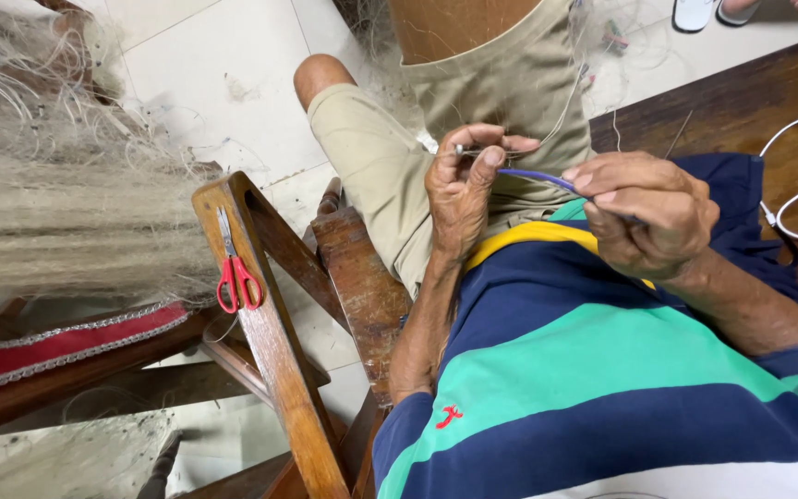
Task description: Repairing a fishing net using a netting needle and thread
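A heap of pale fishing net (57, 185) fills the space far to the left of your hands, well apart from them. Nearer, a wooden chair frame (270, 323) stands left of your left hand, with red scissors (237, 277) hanging on it. Your left hand (464, 189) is closed, thumb and fingers pinching a thin strand of line (too fine to follow). Your right hand (648, 217), just beside it, grips a slim purple netting needle (538, 177) whose tip reaches the left fingertips.
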